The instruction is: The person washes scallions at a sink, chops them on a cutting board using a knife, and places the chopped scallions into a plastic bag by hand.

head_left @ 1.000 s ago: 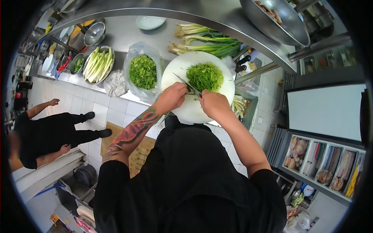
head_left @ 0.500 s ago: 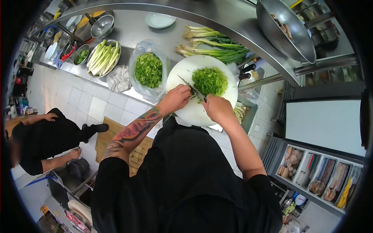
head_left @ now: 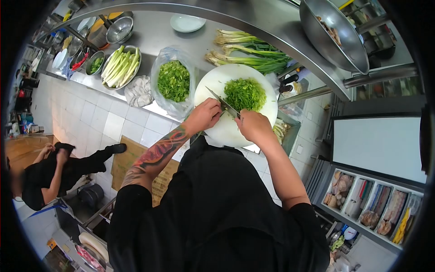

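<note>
On a round white cutting board [head_left: 225, 132] my right hand [head_left: 254, 127] grips the handle of a knife [head_left: 225, 102], its blade pointing up and to the left. My left hand [head_left: 205, 115] is closed with bent fingertips beside the blade, over green scallion leaves [head_left: 195, 137] that trail out below the wrist. Most of what it holds is covered by the fingers. Beyond the knife lies a heap of chopped scallion greens [head_left: 245, 94]. A clear plastic bag [head_left: 159, 100] of chopped greens [head_left: 173, 81] stands left of the board.
Whole scallions [head_left: 247, 52] lie behind the board. A bowl of white scallion stalks [head_left: 121, 66] and a crumpled cloth [head_left: 138, 91] sit to the left. A steel shelf [head_left: 253, 20] with a large wok [head_left: 334, 36] hangs overhead. Another person [head_left: 63, 170] is at the left.
My hands and the knife have shifted only slightly at the same spot. The other person has turned and drawn both hands together.
</note>
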A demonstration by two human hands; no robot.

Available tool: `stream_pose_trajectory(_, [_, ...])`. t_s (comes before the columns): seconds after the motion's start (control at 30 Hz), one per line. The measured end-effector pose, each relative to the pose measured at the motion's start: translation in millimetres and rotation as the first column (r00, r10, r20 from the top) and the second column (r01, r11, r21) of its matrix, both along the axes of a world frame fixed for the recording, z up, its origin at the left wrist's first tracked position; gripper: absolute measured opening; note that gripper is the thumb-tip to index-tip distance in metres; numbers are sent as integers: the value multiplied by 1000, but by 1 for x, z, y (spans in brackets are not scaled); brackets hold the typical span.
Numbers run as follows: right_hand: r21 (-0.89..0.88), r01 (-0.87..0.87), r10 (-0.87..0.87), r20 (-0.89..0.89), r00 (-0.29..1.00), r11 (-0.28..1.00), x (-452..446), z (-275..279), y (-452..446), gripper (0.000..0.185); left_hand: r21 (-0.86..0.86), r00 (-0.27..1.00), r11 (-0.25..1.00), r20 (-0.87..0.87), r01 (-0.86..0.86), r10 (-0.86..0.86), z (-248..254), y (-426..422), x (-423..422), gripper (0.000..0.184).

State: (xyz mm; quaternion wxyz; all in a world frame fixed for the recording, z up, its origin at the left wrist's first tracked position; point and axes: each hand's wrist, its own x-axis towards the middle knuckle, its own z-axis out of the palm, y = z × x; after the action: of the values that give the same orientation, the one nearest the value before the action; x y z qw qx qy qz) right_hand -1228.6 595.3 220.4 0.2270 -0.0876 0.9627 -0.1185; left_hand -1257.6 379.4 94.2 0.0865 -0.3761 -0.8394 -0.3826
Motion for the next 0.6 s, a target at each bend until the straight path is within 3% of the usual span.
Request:
stream_pose_trajectory(0.47, [-32, 4, -3, 19, 1000, 999, 4, 8, -3, 30, -5, 998, 998, 25, -58, 58, -2, -5, 3, 16])
stream_pose_trajectory(0.6, [-44, 14, -14, -4, 1000, 999, -4, -11, -8, 29, 2, 1000, 1000, 10, -28, 28, -2, -5, 3, 17])
